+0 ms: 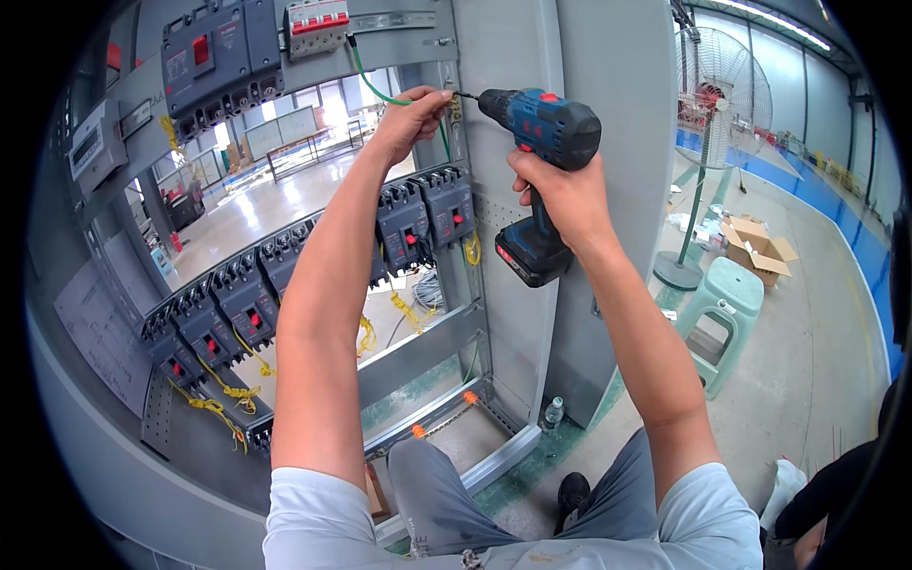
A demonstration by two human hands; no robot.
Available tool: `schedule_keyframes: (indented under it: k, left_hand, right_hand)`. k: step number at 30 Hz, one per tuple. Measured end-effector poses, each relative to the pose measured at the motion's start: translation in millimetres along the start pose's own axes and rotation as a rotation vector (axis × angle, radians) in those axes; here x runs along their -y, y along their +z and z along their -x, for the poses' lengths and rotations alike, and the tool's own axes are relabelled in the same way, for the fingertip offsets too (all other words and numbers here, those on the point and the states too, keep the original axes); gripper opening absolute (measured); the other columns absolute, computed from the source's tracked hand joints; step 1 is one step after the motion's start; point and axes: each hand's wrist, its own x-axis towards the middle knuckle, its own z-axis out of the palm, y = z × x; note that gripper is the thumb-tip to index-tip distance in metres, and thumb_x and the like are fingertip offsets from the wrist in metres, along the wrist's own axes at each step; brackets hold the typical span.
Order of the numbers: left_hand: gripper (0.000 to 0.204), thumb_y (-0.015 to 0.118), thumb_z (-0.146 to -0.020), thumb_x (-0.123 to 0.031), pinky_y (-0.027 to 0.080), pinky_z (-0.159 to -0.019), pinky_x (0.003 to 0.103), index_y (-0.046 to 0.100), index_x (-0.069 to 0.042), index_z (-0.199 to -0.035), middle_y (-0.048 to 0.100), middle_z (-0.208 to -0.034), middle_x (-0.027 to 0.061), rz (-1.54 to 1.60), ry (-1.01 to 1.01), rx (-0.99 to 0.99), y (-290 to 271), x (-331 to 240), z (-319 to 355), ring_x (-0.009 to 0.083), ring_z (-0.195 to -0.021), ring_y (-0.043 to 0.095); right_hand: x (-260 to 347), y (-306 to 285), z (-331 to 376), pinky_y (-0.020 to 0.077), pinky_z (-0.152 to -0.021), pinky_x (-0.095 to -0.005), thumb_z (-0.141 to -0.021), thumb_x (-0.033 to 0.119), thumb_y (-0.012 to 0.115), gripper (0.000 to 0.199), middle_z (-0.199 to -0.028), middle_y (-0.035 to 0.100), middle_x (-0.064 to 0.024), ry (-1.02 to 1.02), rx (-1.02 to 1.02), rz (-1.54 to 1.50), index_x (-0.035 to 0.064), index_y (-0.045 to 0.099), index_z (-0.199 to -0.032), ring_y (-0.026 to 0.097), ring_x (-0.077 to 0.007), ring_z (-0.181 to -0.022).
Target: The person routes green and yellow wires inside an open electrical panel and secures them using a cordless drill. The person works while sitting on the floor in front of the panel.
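Observation:
In my right hand (560,190) is a blue and black cordless drill (543,125), its battery low and its chuck facing left. The drill's thin bit reaches toward the upright metal post (454,123) of an open grey cabinet. My left hand (415,119) pinches at the bit's tip, beside that post; what sits between the fingertips is too small to make out. A green wire (366,76) runs from a small red and white breaker (317,27) down behind my left hand.
A large breaker (220,62) sits at the cabinet's upper left. Several breakers with red switches (410,237) form a slanted row, yellow wires (228,389) hanging below. On the right are a fan (719,104), a green stool (727,299), a cardboard box (757,245) and another person's arm (836,489).

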Motion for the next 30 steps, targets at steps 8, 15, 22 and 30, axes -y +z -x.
schedule_keyframes:
  k: [8, 15, 22, 30]
  left_hand:
    - [0.023, 0.072, -0.093, -0.029, 0.028, -0.051, 0.022, 0.062, -0.008, -0.09, 0.051, -0.074, -0.0037, 0.002, 0.0, 0.021, -3.0, 2.1, -1.3, 0.0047, -0.057, 0.039]
    - [0.023, 0.073, -0.093, -0.029, 0.029, -0.051, 0.022, 0.062, -0.008, -0.091, 0.051, -0.074, -0.0036, 0.001, -0.015, 0.008, -0.9, 1.1, -2.0, 0.0054, -0.058, 0.039]
    - [0.022, 0.072, -0.094, -0.027, 0.031, -0.052, 0.023, 0.062, -0.007, -0.092, 0.051, -0.073, -0.003, -0.042, -0.023, 0.01, -1.4, 3.2, -2.6, 0.0062, -0.058, 0.04]
    - [0.024, 0.072, -0.094, -0.029, 0.033, -0.053, 0.023, 0.062, -0.007, -0.092, 0.052, -0.074, -0.0027, -0.066, -0.009, 0.037, -0.2, 3.7, -5.0, 0.0061, -0.06, 0.042]
  right_hand:
    - [-1.8, -2.2, 0.9, 0.0503, -0.055, -0.0274, -0.08, 0.011, 0.068, 0.012, -0.067, 0.062, -0.0019, -0.004, 0.014, 0.006, 0.0001, 0.065, -0.084, 0.059, -0.0088, -0.058]
    - [-2.9, -2.5, -0.1, 0.0509, -0.056, -0.0273, -0.08, 0.012, 0.068, 0.013, -0.067, 0.062, -0.0017, 0.005, 0.023, 0.029, -0.0001, 0.066, -0.082, 0.059, -0.0089, -0.058]
    - [-4.1, -2.3, -3.4, 0.0515, -0.054, -0.028, -0.079, 0.01, 0.067, 0.011, -0.066, 0.062, -0.0022, 0.028, 0.029, 0.056, -0.0006, 0.064, -0.08, 0.059, -0.0097, -0.057]
    - [-0.7, -3.7, -9.9, 0.0505, -0.051, -0.0275, -0.078, 0.007, 0.067, 0.008, -0.065, 0.061, -0.0026, 0.072, 0.053, 0.011, -0.0005, 0.063, -0.079, 0.06, -0.0105, -0.056]
